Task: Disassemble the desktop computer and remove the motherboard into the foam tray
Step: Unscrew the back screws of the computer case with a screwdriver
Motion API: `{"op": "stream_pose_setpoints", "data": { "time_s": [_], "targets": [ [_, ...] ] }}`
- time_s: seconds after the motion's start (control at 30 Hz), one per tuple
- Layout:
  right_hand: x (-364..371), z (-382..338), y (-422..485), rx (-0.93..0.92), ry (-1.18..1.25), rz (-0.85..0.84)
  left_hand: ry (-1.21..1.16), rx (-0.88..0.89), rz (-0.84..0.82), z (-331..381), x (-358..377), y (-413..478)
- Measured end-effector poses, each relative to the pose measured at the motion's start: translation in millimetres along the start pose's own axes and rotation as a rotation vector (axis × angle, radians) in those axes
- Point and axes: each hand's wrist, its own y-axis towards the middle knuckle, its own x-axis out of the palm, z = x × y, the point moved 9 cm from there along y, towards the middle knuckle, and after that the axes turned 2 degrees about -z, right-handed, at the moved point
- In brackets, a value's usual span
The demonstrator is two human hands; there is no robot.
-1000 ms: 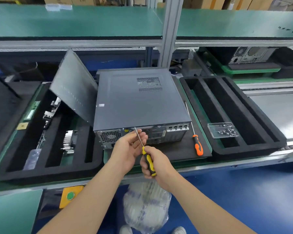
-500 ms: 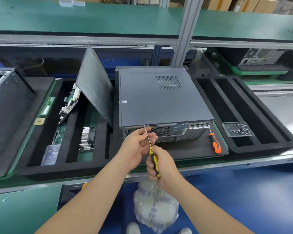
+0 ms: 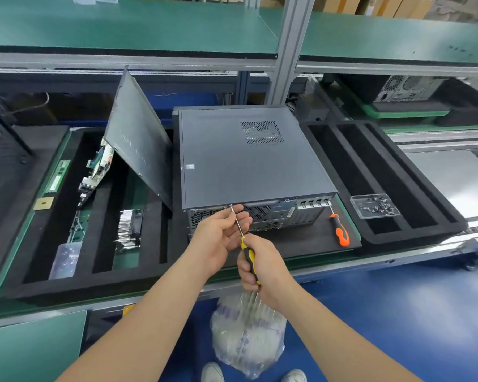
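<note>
A dark grey desktop computer (image 3: 249, 158) lies flat on a black mat, its rear panel facing me. My right hand (image 3: 262, 268) grips the yellow-and-black handle of a screwdriver (image 3: 247, 256), whose tip meets a screw at the top edge of the rear panel. My left hand (image 3: 218, 232) is cupped beside the shaft, with the fingertips steadying it near the tip. A black foam tray (image 3: 381, 183) with long empty slots lies to the right of the computer. Another foam tray (image 3: 149, 277) on the left holds a circuit board (image 3: 100, 166), a heatsink (image 3: 130, 227) and a leaning metal side panel (image 3: 138, 139).
An orange screwdriver (image 3: 340, 232) lies on the mat right of the computer. A clear box of screws (image 3: 374, 206) sits on the right tray. Another computer case (image 3: 3, 164) is at far left. A plastic bag (image 3: 246, 334) hangs below the bench edge, above a blue floor.
The camera view swung left, so everything sits further right in the frame. My hands brought the screwdriver tip up to the screw on the rear panel's top edge.
</note>
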Motion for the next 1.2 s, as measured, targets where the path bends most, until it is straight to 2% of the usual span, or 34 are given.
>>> {"op": "stream_pose_setpoints", "data": {
  "time_s": [0.1, 0.27, 0.4, 0.43, 0.53, 0.57, 0.6, 0.63, 0.7, 0.83, 0.9, 0.97, 1.07, 1.13, 1.2],
  "targets": [
    [2, -4, -4, -0.034, -0.026, -0.016, -0.024, 0.004, 0.0, -1, -1, 1],
    [8, -23, -14, -0.203, -0.237, -0.019, -0.11, -0.023, -0.008, -3, -3, 1],
    [8, -28, -18, -0.191, -0.196, 0.048, -0.059, -0.016, -0.001, -1, -7, 0],
    [5, -34, -19, -0.228, -0.323, 0.112, -0.03, 0.001, 0.003, 1, -9, 0],
    [2, -54, -26, -0.361, -0.976, 0.339, 0.001, 0.02, -0.005, 1, -11, -2],
    [3, -56, -28, -0.385, -1.088, 0.373, 0.015, 0.021, -0.012, 1, -10, -2],
    [3, -56, -27, -0.402, -1.098, 0.372, 0.034, 0.022, -0.012, 0, -9, -2],
    [2, -55, -26, -0.414, -1.017, 0.34, 0.044, 0.022, -0.005, 0, -9, -1],
    [-4, -49, -19, -0.359, -0.695, 0.236, 0.035, 0.014, 0.015, 1, -11, 2],
    [-1, -16, -13, 0.037, 0.07, -0.121, 0.044, -0.027, 0.017, 1, -10, 6],
    [7, -4, -22, 0.194, 0.279, -0.323, 0.042, -0.042, 0.016, 0, -10, 7],
    [9, 1, -29, 0.255, 0.446, -0.43, 0.033, -0.051, 0.012, 0, -11, 7],
    [11, 0, -26, 0.221, 0.466, -0.416, 0.008, -0.072, 0.004, -1, -12, 9],
    [12, -4, -19, 0.126, 0.275, -0.354, -0.007, -0.067, -0.002, -1, -14, 10],
    [6, -10, -13, 0.005, -0.014, -0.186, 0.002, -0.042, -0.016, -1, -16, 12]
  ]
}}
